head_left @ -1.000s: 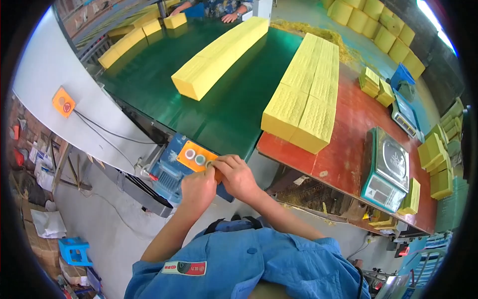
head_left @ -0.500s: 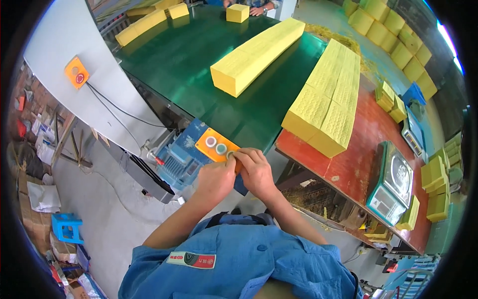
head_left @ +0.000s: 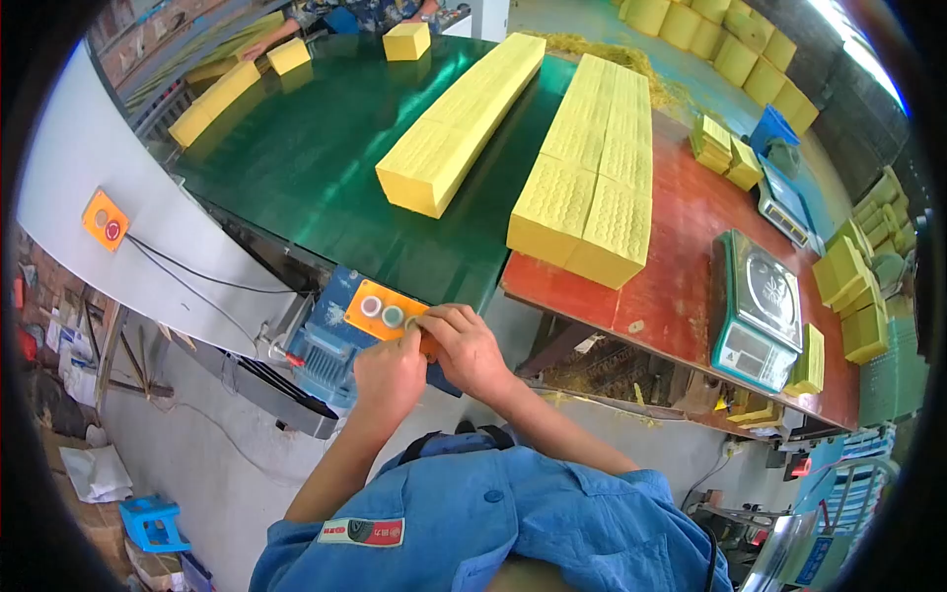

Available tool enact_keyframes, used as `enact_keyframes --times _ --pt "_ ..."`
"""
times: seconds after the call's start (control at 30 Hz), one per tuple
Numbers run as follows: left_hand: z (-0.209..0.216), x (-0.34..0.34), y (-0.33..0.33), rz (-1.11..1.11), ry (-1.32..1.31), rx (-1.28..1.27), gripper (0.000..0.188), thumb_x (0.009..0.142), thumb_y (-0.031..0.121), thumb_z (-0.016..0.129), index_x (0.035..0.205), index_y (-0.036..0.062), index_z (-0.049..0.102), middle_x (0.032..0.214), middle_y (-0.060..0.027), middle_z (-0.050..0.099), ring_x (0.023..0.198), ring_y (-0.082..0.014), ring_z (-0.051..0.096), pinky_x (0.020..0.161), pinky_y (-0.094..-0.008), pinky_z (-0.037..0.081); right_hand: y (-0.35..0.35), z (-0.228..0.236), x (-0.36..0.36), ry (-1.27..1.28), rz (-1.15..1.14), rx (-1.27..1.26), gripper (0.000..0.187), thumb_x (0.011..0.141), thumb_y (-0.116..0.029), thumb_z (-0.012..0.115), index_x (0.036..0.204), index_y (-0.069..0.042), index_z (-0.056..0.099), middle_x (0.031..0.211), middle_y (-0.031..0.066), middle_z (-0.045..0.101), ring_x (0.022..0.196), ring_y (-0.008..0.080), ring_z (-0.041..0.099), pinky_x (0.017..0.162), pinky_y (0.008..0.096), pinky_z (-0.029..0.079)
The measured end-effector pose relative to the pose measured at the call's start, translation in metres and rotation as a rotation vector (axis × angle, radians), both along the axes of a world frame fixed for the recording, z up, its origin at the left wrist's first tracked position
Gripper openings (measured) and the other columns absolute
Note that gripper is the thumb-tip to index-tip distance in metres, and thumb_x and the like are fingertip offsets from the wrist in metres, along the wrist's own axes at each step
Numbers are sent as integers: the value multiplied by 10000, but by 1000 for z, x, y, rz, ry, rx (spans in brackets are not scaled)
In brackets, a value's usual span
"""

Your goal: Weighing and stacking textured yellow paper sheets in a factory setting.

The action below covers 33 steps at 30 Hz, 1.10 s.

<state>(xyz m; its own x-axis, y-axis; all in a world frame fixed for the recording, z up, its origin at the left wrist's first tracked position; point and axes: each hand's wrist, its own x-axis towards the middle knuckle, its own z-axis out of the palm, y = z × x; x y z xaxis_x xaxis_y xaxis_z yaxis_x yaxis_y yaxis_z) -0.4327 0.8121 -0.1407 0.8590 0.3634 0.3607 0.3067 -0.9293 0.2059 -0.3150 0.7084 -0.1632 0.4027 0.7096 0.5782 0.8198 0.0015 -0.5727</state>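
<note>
An orange control box (head_left: 367, 314) with round buttons sits on a blue motor unit at the green table's near corner. Both my hands meet at its right end. My left hand (head_left: 392, 375) is closed, its thumb against the box near the last button. Curled over that same end, the fingers of my right hand (head_left: 466, 347) hide part of the box and the button there. Beyond them, a long stack of yellow paper (head_left: 464, 123) lies on the green tabletop (head_left: 326, 168). A wider, double stack of yellow paper (head_left: 582, 183) rests to its right, reaching the red table.
On the red table (head_left: 631, 296) stand two scales, the nearer one (head_left: 760, 306) with small yellow bundles beside it. A co-worker's hand (head_left: 264, 41) is by yellow blocks at the far left. A white panel (head_left: 89, 266) with an orange stop-button box (head_left: 105, 219) stands left.
My view has shifted, so the tables appear further left. Both hands stay at the control box. The co-worker has reached an arm toward the yellow blocks at the far left.
</note>
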Motion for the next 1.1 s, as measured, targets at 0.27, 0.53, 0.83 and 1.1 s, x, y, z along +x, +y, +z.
enact_keyframes --times 0.27,0.53,0.83,1.1 --pt "2 -1 2 -39 6 -1 279 788 118 658 1047 16 644 680 -118 653 600 -303 660 556 -414 520 -1 5 0 -39 -14 29 387 735 22 671 1120 -18 664 1134 138 666 1048 339 624 923 422 519" --pt "15 13 -12 -54 -46 50 246 814 97 645 1046 16 655 699 -113 645 596 -299 650 544 -414 510 -15 15 -2 31 -71 71 420 725 48 661 1141 0 652 1157 154 655 1089 353 617 920 443 523" --pt "62 113 -62 -444 -349 -136 336 782 -21 673 1117 -9 658 939 -137 647 834 -315 664 682 -403 541 -104 63 58 -1 -467 154 487 743 94 617 1225 22 611 1211 205 617 1134 391 594 978 456 495" --pt "48 253 -108 -630 -274 -166 380 818 -8 670 1194 -28 621 1191 -183 617 1048 -359 632 875 -429 532 -175 60 140 0 -700 118 476 760 82 628 1230 6 613 1226 203 621 1144 378 595 981 444 502"
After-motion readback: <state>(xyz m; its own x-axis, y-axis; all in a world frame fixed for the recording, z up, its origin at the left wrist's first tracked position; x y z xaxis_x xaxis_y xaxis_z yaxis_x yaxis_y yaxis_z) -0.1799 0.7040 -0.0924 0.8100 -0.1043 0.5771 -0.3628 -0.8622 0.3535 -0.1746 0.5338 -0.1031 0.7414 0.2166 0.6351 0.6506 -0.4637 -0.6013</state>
